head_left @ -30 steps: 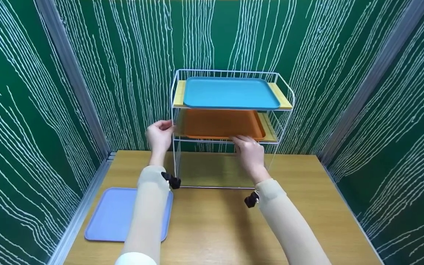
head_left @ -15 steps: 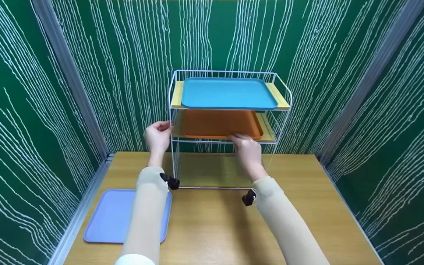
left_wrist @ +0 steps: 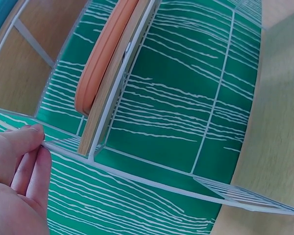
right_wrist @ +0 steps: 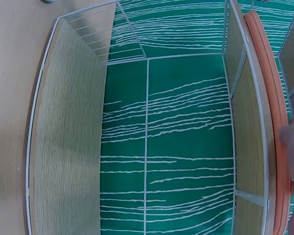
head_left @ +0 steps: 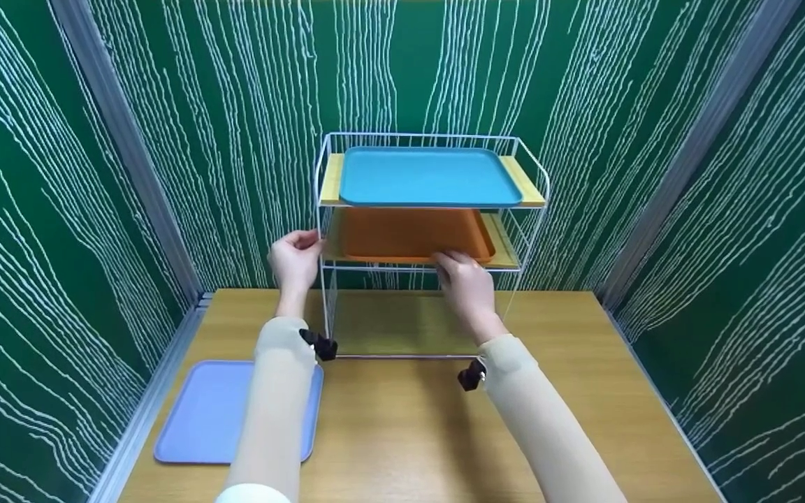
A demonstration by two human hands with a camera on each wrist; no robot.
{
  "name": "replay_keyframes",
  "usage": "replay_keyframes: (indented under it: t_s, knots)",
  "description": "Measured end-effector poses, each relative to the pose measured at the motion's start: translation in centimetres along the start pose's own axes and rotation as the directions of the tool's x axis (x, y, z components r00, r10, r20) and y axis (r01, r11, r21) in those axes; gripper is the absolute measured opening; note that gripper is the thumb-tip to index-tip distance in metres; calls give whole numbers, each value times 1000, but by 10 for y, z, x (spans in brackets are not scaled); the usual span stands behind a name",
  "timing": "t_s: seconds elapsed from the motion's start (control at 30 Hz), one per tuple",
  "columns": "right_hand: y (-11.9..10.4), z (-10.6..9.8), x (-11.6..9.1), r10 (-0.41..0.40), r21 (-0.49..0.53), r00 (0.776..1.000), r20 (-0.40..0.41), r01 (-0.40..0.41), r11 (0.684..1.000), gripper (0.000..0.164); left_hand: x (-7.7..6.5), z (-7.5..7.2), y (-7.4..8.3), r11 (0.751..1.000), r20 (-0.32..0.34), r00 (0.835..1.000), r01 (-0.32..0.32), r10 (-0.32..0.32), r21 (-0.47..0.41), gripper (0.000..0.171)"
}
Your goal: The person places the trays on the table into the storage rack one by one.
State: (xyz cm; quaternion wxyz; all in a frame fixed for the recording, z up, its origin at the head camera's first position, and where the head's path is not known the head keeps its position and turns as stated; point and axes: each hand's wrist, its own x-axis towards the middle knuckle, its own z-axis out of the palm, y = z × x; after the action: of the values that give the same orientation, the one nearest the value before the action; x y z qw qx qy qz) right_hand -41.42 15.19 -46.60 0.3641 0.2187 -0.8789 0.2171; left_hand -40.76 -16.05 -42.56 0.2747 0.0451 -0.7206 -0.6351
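Observation:
A white wire rack (head_left: 422,206) with wooden shelves stands on the table. My left hand (head_left: 295,258) pinches its left front upright between thumb and fingers; the left wrist view shows this hand (left_wrist: 22,166) on the wire. An orange tray (head_left: 409,234) lies on the middle shelf, its rear part hidden under the top shelf. My right hand (head_left: 467,283) is at the tray's front rim, fingers bent against it. In the right wrist view the fingertips touch the rim of the orange tray (right_wrist: 272,107); much of the hand is cut off there.
A blue tray (head_left: 430,176) lies on the top shelf. On the table (head_left: 388,426) at front left is a lavender tray (head_left: 207,412), partly covered by my left forearm. Green walls with white lines enclose the table at the back and sides.
The orange tray's front edge has slid slightly back on the middle shelf, with my right hand following it. My left hand keeps its hold on the rack; the view has shifted a little.

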Motion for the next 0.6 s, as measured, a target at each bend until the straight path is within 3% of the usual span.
replay_keyframes:
  t_s: [0.17, 0.27, 0.33, 0.43, 0.5, 0.57, 0.6]
  knots:
    - [12, -7, -4, 51, 101, 998, -48, -46, 994, 28, 0, 1, 0, 1000, -4, 1000, 12, -12, 24, 12]
    - [23, -13, -5, 43, 193, 980, -196, -5, 981, 28, 1, 1, 0, 1000, -12, 1000, 5, -4, 28, 12]
    - [31, -19, -5, 41, 241, 942, -332, 43, 969, 25, 1, 1, -1, 1000, -14, 1000, -4, 4, 29, 13]
    - [48, -30, -5, 57, 275, 852, -521, 105, 956, 23, 2, 1, -1, 999, -18, 1000, -11, 12, 35, 12]
    - [63, -39, -6, 101, 290, 802, -588, 93, 952, 24, 2, 1, -1, 999, -16, 1000, -9, 10, 41, 12]
    - [78, -46, -7, 154, 296, 767, -623, 50, 954, 23, 2, 1, -1, 999, -14, 1000, -4, 5, 40, 12]
    - [85, -49, -7, 185, 303, 760, -623, 16, 953, 23, 2, 1, -1, 999, -13, 1000, -1, 1, 38, 12]
